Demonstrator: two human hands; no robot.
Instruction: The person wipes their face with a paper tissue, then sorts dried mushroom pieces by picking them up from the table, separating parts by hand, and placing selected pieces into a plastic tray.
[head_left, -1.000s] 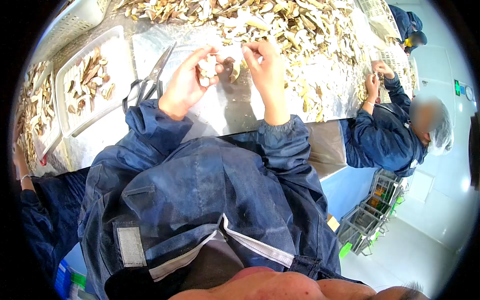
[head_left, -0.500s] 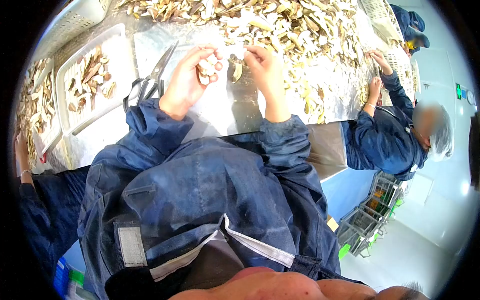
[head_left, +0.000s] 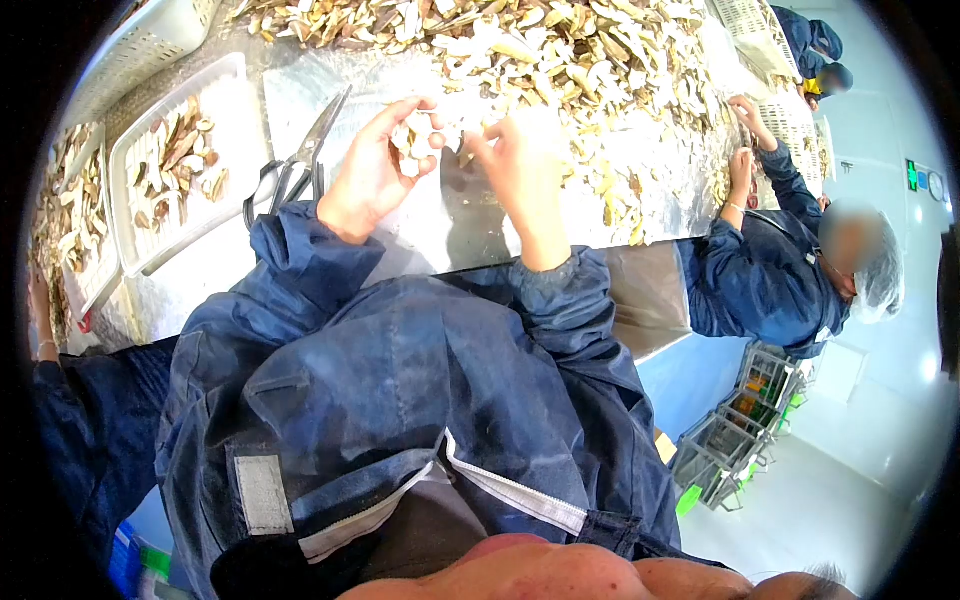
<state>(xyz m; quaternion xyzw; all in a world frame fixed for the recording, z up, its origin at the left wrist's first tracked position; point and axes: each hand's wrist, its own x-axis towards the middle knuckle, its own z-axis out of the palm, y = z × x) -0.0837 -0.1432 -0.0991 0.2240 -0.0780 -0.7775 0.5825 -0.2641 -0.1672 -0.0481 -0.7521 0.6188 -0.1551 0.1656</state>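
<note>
My left hand (head_left: 375,165) is curled around several pale mushroom slices (head_left: 411,138), palm turned up above the bare metal tabletop. Close beside it, my right hand (head_left: 525,165) reaches down with its fingers together. At its fingertips shows the dark edge of a mushroom slice (head_left: 461,142), mostly covered by the fingers and washed out by glare. Left of my left hand lie black-handled scissors (head_left: 300,160), their blades pointing away from me. A large spread of sliced mushrooms (head_left: 570,60) covers the table beyond my hands and to the right.
A white tray (head_left: 120,190) with some mushroom slices sits left of the scissors, and another filled tray (head_left: 108,240) stands farther left. White baskets (head_left: 165,50) line the far edges. A co-worker (head_left: 780,250) works at the right; another person's sleeve (head_left: 90,420) is at the left.
My right hand has shifted slightly down and left over the loose slice that lay on the table. My left hand keeps its slices in nearly the same place.
</note>
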